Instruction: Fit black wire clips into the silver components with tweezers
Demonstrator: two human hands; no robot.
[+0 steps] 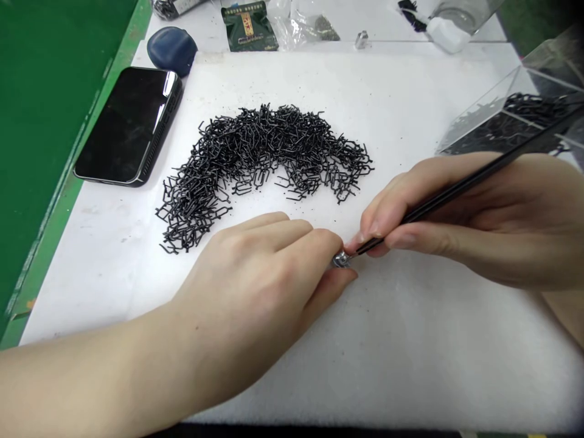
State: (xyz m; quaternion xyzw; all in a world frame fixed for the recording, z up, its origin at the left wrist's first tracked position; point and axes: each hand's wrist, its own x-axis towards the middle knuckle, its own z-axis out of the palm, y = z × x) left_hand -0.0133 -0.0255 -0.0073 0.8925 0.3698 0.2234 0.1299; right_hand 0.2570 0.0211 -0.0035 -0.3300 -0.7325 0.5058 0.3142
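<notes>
My left hand point(269, 267) pinches a small shiny metal piece point(341, 260) between thumb and forefinger; most of it is hidden by the fingers. From the right, my right hand point(460, 219) is closed around slim black tweezers point(451, 191), holding them like a pen. Their tip meets or nearly meets the metal piece, and whether anything sits in the tip is too small to tell. Beyond both hands, a curved heap of thin black forked pieces point(269, 140) lies on the white work surface point(387, 359).
A black phone point(125, 125) and a dark blue rounded object point(172, 50) lie at left. Clear plastic bins point(515, 112) with black pieces stand at right. Along the back are a green packet point(249, 27), a small metal part point(361, 39) and a clear container point(460, 18).
</notes>
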